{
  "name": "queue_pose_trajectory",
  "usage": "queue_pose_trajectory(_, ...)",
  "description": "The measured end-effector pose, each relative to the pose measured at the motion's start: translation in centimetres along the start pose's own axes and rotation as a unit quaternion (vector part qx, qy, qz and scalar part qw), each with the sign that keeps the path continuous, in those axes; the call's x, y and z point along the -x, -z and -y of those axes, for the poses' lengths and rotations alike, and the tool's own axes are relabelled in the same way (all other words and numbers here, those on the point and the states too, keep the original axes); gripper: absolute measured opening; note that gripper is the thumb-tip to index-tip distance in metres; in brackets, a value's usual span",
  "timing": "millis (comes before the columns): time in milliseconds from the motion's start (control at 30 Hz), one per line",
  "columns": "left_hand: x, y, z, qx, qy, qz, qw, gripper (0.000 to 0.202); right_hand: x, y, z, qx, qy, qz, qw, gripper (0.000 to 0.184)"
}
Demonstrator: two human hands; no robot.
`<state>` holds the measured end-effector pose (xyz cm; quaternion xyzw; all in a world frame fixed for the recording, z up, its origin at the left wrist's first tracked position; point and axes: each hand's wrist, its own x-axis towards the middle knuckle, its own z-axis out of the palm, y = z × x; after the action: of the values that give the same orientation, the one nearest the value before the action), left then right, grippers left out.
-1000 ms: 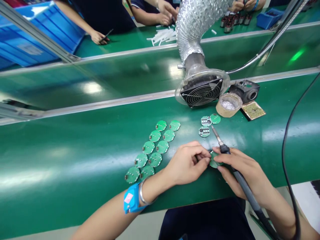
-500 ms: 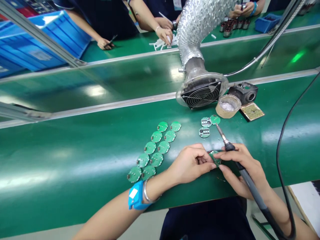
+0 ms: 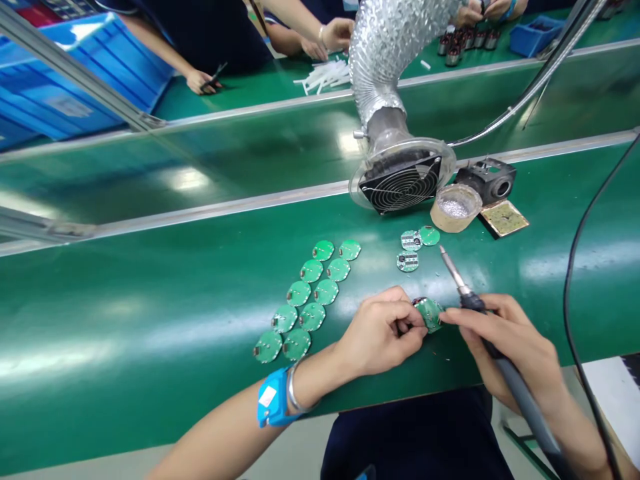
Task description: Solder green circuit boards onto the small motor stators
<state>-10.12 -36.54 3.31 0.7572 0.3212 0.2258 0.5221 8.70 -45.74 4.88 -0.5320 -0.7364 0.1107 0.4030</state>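
My left hand (image 3: 387,331) is closed on the edge of a round green circuit board (image 3: 428,315), low over the green bench. My right hand (image 3: 515,347) grips a soldering iron (image 3: 517,393), its tip pointing up and away from the board. The right index fingertip reaches the board's right edge. Two slanting rows of similar boards (image 3: 313,317) lie to the left. Beyond my hands are two boards with dark parts facing up (image 3: 408,261) and one plain green board (image 3: 429,235).
A fume extractor (image 3: 403,187) on a silver duct hangs over the bench. Beside it stand a solder tub (image 3: 456,208), an iron holder (image 3: 487,180) and a cleaning sponge (image 3: 504,219). A black cable (image 3: 570,280) loops at right. Co-workers' hands (image 3: 337,35) are across the divider, near white strips (image 3: 327,77).
My right hand has shifted right with the soldering iron, its thumb leaving the board and more of the board showing. Across the divider, a co-worker's hand has lifted off the white strips.
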Motion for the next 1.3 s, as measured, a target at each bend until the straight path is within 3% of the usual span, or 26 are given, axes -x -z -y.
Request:
queue_pose_trajectory(100, 0.0, 0.0, -0.1, -0.015, -0.014, -0.006, 1.0, 0.006, 0.4, 2.3, 1.1, -0.004, -0.031, -0.006, 0.999, 0.056)
queue_pose_trajectory(200, 0.0, -0.1, 0.0, -0.014, -0.02, -0.012, 1.0, 0.006, 0.5, 3.9, 2.3, 0.016, -0.046, 0.023, 0.999, 0.04)
queue_pose_trajectory(300, 0.1, -0.2, 0.0, -0.02, -0.028, -0.017, 0.999, 0.007, 0.6, 4.3, 2.9, 0.045, -0.05, 0.036, 0.997, 0.029)
queue_pose_trajectory(667, 0.0, -0.5, -0.2, -0.055, -0.038, -0.034, 0.997, 0.007, 1.2, 3.3, 2.9, 0.035, -0.064, 0.027, 0.997, 0.02)
queue_pose_trajectory(1033, 0.0, -0.6, -0.3, -0.081, -0.037, -0.033, 0.995, 0.009, 0.7, 3.4, 2.2, 0.028, -0.038, -0.011, 0.999, 0.026)
queue_pose_trajectory(1167, 0.0, -0.6, -0.2, -0.092, -0.051, -0.036, 0.994, 0.009, 0.2, 1.7, 0.7, 0.012, -0.037, -0.01, 0.999, 0.037)
queue_pose_trajectory(1300, 0.0, -0.3, -0.2, -0.105, -0.073, -0.038, 0.991, 0.008, -0.6, -0.9, -1.0, -0.035, -0.008, 0.034, 0.999, 0.032)
